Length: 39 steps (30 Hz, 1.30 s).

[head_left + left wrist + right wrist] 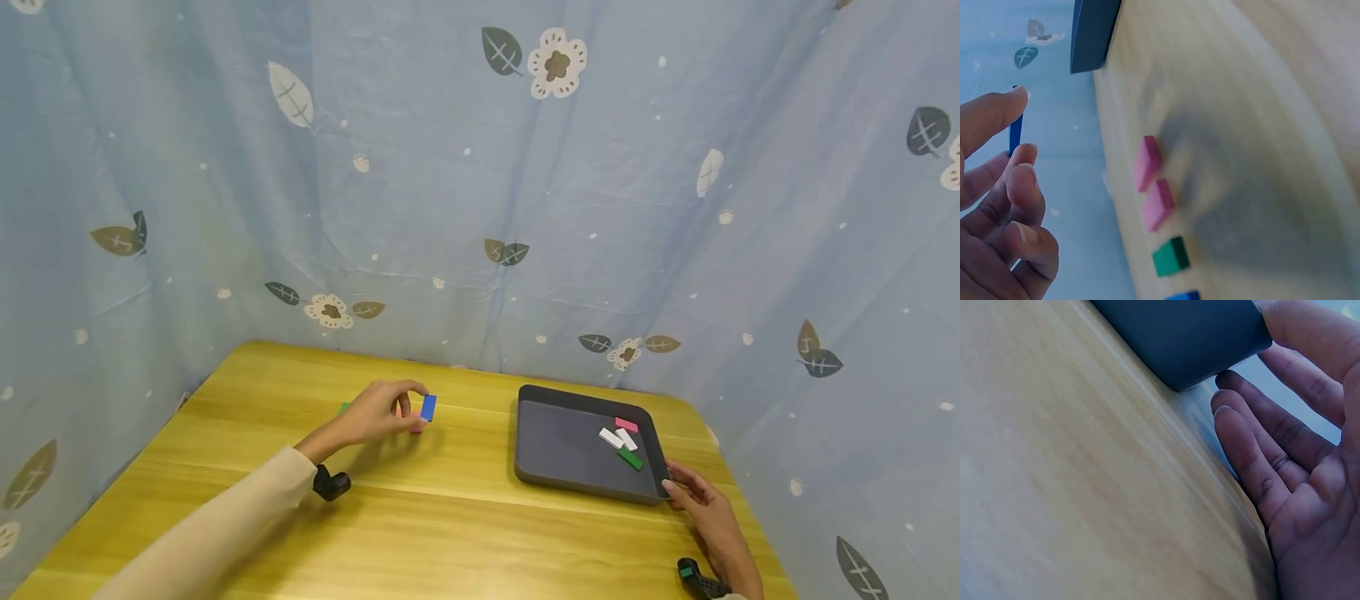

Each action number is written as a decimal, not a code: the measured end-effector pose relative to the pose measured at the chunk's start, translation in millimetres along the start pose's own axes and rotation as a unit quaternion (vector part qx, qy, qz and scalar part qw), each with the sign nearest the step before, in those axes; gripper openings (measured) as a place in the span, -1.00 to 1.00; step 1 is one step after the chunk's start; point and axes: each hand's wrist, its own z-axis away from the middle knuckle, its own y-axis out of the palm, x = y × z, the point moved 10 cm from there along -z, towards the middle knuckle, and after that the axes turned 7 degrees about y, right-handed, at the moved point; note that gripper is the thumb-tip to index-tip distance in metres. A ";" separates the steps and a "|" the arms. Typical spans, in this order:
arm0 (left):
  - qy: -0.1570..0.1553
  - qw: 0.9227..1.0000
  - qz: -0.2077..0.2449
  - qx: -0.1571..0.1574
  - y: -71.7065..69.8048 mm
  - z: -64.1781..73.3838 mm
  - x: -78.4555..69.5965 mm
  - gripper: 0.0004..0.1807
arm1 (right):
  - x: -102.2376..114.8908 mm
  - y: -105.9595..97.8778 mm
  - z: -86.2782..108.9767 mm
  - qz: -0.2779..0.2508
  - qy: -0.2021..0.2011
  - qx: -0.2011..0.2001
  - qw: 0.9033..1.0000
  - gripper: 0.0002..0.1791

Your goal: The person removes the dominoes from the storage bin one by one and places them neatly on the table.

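My left hand (378, 411) pinches a small blue block (428, 407) between thumb and fingertips, raised above the table. In the left wrist view the blue block (1016, 132) shows edge-on, and the other fingers curl loosely. Below it on the table lie two pink blocks (1148, 164), a green block (1171, 257) and part of another blue block (1184, 295). At the near right corner of a dark grey tray (555, 450), my right hand (705, 510) holds the rim with thumb and index finger. Its remaining fingers (1241, 440) extend beside the corner.
Inside the tray, toward its right side, lie a pink block (626, 425), two white blocks (611, 437) and a green block (630, 458). A wooden table (450, 533) carries everything. Behind and at both sides hangs a blue patterned curtain (420, 208).
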 end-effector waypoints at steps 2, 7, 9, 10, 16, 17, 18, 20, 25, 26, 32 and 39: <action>-0.007 1.000 -0.002 -0.002 -1.0 6.7 3.4 -0.49 | 0.1 -0.5 1.8 -0.003 0.002 0.001 1.000 -0.14; -0.029 1.000 -0.009 0.000 -4.4 27.1 16.4 -0.51 | -0.8 -0.6 2.1 -0.006 0.003 0.000 1.000 -0.13; -0.040 0.999 -0.007 -0.001 -6.7 36.4 22.7 -0.51 | 0.7 -0.3 1.1 -0.004 -0.002 -0.002 1.000 -0.14; -0.045 0.999 -0.005 -0.001 -8.0 41.0 26.0 -0.51 | 1.2 -0.1 1.2 -0.002 -0.003 -0.003 1.000 -0.14; -0.064 0.998 0.013 -0.002 -16.3 67.3 41.3 -0.47 | 2.5 0.6 1.3 -0.004 -0.004 0.001 1.000 -0.14; -0.069 0.997 0.016 -0.002 -17.7 71.5 43.9 -0.46 | 2.4 0.5 1.4 -0.006 -0.004 0.001 1.000 -0.14; -0.074 0.997 0.018 -0.002 -18.9 75.6 46.5 -0.45 | 1.9 0.6 1.4 -0.006 -0.002 0.003 1.000 -0.14; -0.087 0.996 0.021 0.000 -21.0 84.0 52.1 -0.43 | 1.7 0.6 1.6 -0.006 -0.003 0.005 1.000 -0.14; -0.119 0.993 0.011 0.006 -25.2 101.9 64.9 -0.41 | 2.1 0.7 1.8 -0.005 -0.012 0.009 1.000 -0.16; -0.122 0.992 0.008 0.006 -26.1 104.5 66.8 -0.42 | 1.9 0.6 1.6 -0.005 -0.013 0.010 1.000 -0.16; -0.123 0.992 -0.009 0.006 -30.9 114.9 74.2 -0.47 | 1.0 -0.4 0.8 -0.009 -0.007 0.012 1.000 -0.15; -0.125 0.992 -0.016 0.006 -32.0 122.7 79.8 -0.49 | 1.7 0.2 0.6 -0.008 -0.008 0.012 1.000 -0.15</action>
